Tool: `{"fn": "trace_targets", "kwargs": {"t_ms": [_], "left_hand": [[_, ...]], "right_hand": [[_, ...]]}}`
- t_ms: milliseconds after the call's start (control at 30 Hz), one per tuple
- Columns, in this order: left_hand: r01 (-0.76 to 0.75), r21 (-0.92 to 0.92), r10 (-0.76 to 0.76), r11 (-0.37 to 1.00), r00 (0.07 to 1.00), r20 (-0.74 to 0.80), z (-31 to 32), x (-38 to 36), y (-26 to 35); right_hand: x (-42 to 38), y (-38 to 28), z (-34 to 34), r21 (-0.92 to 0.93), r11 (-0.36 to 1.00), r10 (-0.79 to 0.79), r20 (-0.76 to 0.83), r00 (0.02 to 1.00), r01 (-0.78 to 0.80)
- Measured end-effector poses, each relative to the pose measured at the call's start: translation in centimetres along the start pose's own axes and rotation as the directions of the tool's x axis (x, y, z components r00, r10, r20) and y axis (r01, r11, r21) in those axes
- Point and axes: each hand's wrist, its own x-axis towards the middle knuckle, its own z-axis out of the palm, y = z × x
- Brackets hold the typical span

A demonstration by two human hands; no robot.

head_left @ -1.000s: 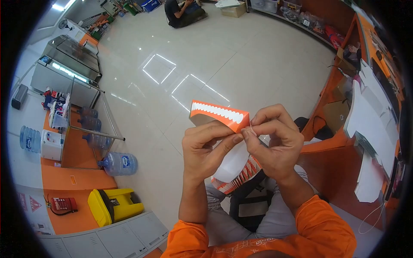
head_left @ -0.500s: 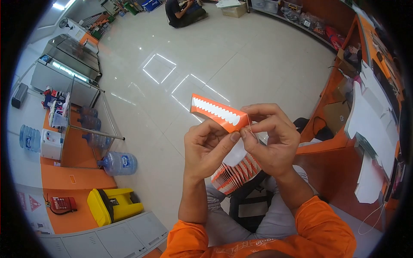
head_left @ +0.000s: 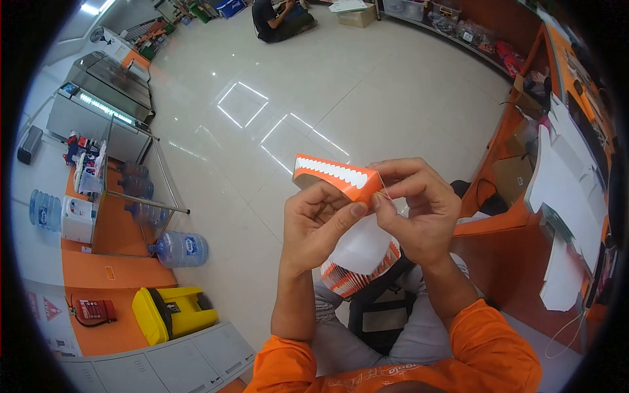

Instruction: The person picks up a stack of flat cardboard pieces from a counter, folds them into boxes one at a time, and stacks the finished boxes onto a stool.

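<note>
An orange folded card piece (head_left: 333, 175) with a white scalloped strip along its face is held up in front of me. My left hand (head_left: 319, 223) grips its lower edge between thumb and fingers. At its right corner my right hand (head_left: 419, 209) pinches with thumb and forefinger; a thin pale line like a thread runs by those fingertips. Beneath both hands is a white sheet-like piece (head_left: 364, 245), partly hidden by my fingers. Below that, over my lap, sits a stack of orange-and-white striped pieces (head_left: 347, 280).
A dark stool-like frame (head_left: 383, 321) stands between my legs. White sheets (head_left: 567, 190) lie on an orange shelf unit at right. To the left are a water bottle (head_left: 183, 249) and a yellow bin (head_left: 173, 314). Another person (head_left: 278, 19) sits on the floor far ahead.
The card piece has tilted, its left end dropping slightly. More of the white piece shows below my hands. My right hand has shifted slightly to the right.
</note>
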Motion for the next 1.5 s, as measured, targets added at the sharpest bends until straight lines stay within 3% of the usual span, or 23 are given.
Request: {"fn": "trace_targets", "kwargs": {"t_ms": [167,367,467,667,1000,1067,1200,1300,1500], "left_hand": [[-0.037,0.029,0.036,0.999,0.998,0.052,0.3,-0.2,0.2],[0.036,-0.049,-0.032,0.998,0.996,0.082,0.5,-0.1,0.2],[0.024,0.015,-0.026,1.0,0.993,0.114,0.2,-0.2,-0.1],[0.025,-0.09,-0.01,0.996,0.985,0.172,0.0,0.0,-0.2],[0.001,0.011,-0.002,1.0,0.996,0.085,0.6,0.2,0.4],[-0.022,0.025,0.02,0.999,0.996,0.082,0.5,0.4,0.4],[-0.039,0.045,0.042,0.998,0.996,-0.082,0.7,0.7,0.4],[-0.108,0.115,0.123,0.987,0.984,-0.132,1.3,0.7,-0.5],[-0.176,0.214,0.2,0.961,0.976,-0.092,0.7,0.5,-0.3]], "right_hand": [[-0.1,-0.2,0.1,0.081,0.995,0.049,0.029,0.998,-0.052],[-0.1,0.1,0.2,0.162,0.985,0.05,0.019,0.999,-0.052],[-0.1,0.0,0.3,0.159,0.985,0.064,0.007,0.998,-0.065],[-0.2,0.4,0.6,0.137,0.991,0.001,0.009,1.0,-0.002],[-0.2,1.0,0.5,0.235,0.968,0.091,0.007,0.996,-0.09],[0.0,1.0,-0.1,0.18,0.978,0.098,0.07,0.993,-0.109],[0.4,0.6,-0.8,0.015,0.998,0.067,0.083,0.994,-0.069],[-0.1,0.6,-0.7,-0.037,0.981,0.19,0.018,0.982,-0.189],[0.1,0.0,-0.3,0.118,0.963,0.24,0.022,0.97,-0.241]]}}
